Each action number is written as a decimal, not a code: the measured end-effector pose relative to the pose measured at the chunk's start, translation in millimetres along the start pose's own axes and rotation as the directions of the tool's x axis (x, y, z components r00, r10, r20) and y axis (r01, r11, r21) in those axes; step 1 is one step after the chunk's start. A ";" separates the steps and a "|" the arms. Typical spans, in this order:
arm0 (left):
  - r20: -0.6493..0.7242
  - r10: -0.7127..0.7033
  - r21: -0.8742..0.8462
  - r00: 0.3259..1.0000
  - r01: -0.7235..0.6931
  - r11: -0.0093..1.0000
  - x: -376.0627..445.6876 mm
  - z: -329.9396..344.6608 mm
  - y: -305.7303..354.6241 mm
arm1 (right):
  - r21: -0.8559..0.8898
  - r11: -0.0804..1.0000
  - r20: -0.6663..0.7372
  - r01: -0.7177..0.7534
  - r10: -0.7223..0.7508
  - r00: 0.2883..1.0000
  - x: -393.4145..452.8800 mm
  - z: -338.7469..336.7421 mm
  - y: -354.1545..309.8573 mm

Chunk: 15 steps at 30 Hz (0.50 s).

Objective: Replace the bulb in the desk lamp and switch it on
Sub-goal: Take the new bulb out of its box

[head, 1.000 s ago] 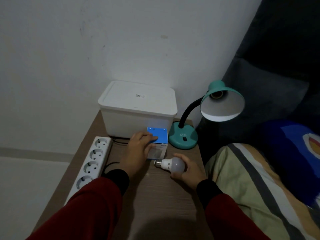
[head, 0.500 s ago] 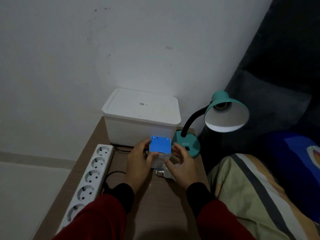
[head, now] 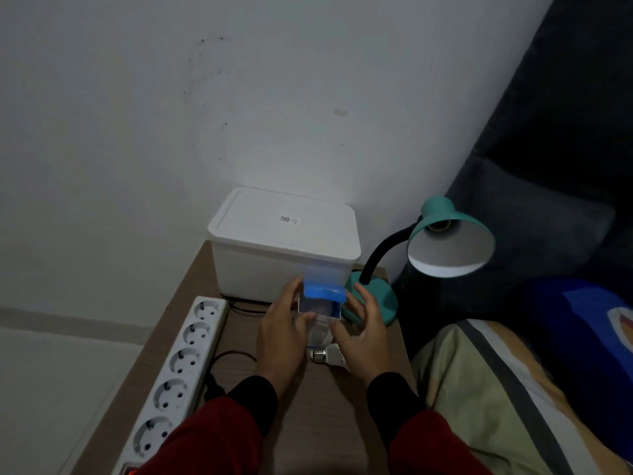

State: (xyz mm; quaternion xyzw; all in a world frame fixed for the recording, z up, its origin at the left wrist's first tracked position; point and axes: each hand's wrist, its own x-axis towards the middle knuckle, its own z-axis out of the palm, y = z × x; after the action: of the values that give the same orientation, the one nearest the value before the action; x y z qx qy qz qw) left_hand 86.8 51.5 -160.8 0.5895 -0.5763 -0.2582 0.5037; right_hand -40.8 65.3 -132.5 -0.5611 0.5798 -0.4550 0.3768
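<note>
Desk (head: 318,423) carries a white storage box (head: 284,248) at the far edge. Right of it, the teal desk lamp (head: 445,241) shows an empty socket, unlit. Both hands, left hand (head: 284,337) and right hand (head: 363,334), grip the blue bulb carton (head: 322,299), fingers curled round its sides. A loose bulb (head: 329,354) lies just below; fitting and switching remain.

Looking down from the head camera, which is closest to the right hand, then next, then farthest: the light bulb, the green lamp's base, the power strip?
1. Light bulb: lies on the table just under the right hand, at its inner edge.
2. Green lamp's base: just behind the hand, toward the wall.
3. Power strip: far across on the table's left edge, beyond the left hand.
</note>
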 end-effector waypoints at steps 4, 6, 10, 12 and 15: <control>0.100 0.066 -0.011 0.993 -0.066 0.998 3.6 -6.8 0.4 | -0.007 0.999 -0.008 0.044 -0.044 0.999 7.5 1.1 -10.4; 0.135 0.207 0.028 0.969 -0.213 0.977 10.6 -12.9 -2.5 | -0.046 0.996 -0.001 0.073 -0.073 0.997 11.9 0.8 -12.0; 0.341 0.353 0.223 0.871 -0.440 0.870 29.9 -25.6 -4.1 | -0.132 0.984 -0.006 0.121 -0.123 0.992 19.9 0.1 -11.7; 0.387 0.349 0.267 0.854 -0.465 0.844 37.9 -28.2 -3.9 | -0.178 0.974 0.001 0.138 -0.140 0.990 22.9 0.0 -10.0; 0.440 0.267 0.323 0.857 -0.428 0.844 49.1 -32.6 -5.0 | -0.233 0.965 0.026 0.118 -0.115 0.993 30.1 0.2 -3.7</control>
State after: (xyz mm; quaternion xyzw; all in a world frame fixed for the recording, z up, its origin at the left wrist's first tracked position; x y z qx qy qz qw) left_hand 127.7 14.2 -140.0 0.5038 -0.8023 -0.1427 0.2868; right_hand -42.1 35.6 -126.8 -0.6375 0.5932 -0.4015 0.2839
